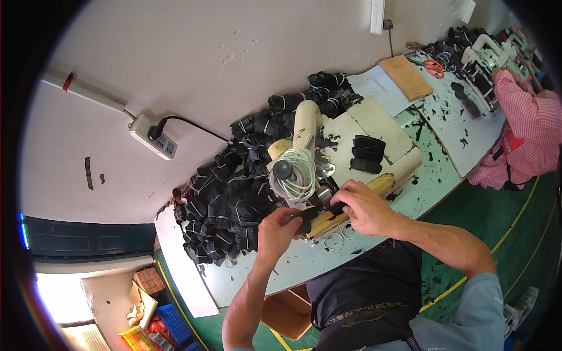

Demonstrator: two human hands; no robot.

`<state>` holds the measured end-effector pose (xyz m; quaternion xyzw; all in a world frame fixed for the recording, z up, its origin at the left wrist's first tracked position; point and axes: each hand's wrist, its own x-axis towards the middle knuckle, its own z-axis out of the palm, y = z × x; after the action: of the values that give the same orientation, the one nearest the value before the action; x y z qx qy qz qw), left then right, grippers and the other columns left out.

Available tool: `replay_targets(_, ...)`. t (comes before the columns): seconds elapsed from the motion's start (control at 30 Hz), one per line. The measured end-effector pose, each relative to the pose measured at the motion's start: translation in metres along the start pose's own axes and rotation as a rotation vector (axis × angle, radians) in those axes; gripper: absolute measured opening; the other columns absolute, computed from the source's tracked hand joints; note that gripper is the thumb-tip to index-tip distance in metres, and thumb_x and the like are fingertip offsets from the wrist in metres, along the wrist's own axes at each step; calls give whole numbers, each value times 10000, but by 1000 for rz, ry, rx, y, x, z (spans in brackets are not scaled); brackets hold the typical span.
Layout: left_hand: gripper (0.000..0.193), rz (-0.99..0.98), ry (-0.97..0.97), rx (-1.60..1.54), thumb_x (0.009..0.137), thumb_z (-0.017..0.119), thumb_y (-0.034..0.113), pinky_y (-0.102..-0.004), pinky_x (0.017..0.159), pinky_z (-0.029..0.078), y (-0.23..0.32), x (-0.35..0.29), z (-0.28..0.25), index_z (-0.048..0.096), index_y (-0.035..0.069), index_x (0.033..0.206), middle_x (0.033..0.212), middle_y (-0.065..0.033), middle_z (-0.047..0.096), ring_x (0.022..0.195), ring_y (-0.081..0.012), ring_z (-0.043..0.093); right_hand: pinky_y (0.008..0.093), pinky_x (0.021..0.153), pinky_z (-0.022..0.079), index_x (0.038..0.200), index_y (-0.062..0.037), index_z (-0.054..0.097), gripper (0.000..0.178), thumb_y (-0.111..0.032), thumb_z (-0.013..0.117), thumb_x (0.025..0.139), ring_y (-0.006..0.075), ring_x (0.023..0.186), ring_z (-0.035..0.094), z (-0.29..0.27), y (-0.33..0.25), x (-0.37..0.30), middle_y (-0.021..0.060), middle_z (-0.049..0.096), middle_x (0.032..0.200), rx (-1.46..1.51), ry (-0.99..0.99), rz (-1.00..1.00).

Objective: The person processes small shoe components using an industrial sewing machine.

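A cream-coloured machine [305, 126], which looks like a sewing or trimming machine, stands on the bench in front of me. At its front edge, my left hand [277, 233] has its thumb and fingers closed on a small black piece [305, 217]. On the other side of the working point, my right hand [364, 206] pinches a dark strip [338, 208]. Whether both hands hold one piece cannot be made out. Beneath them lies a yellowish padded strip [319, 224] along the machine's edge. A short stack of black pieces [367, 154] rests on the machine bed, beyond my right hand.
Many tied black bundles [234, 199] pile up left of and behind the machine. A coil of pale cord [297, 175] hangs on it. A power strip [153, 137] is on the wall. Right: brown folder [405, 78], orange scissors [434, 68], another person's checked sleeve [527, 108]. Below: cardboard box [287, 316].
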<state>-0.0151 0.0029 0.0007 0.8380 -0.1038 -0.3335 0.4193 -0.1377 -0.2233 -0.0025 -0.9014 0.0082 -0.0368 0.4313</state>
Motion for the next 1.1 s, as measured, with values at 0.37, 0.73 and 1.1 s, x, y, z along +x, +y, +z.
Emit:
replay_targets(0.37,285,160,-38,-162,877,704,71,-281,695,588,-21,8,11,692,-35,1142,947,-126,762,820,-157,728,445,869,462,1124,5,618,323,67,589,808,366,1002,567,3,-11,3,162,570,1089,-93,36,70)
replay_targets(0.73,262,179,27,-192,872,707,21,-256,695,576,-1,7,23,660,-53,1119,951,-109,742,828,-125,699,445,889,457,1154,-3,602,351,70,575,812,367,1030,561,12,-12,10,174,572,1075,-83,1,47)
replay_targets(1.1,287,290,220,49,844,722,23,-284,742,555,5,8,41,655,-16,1120,945,-89,736,824,-144,704,471,908,436,1175,-24,578,393,64,597,793,384,1034,543,19,0,3,172,564,1055,-77,197,-102)
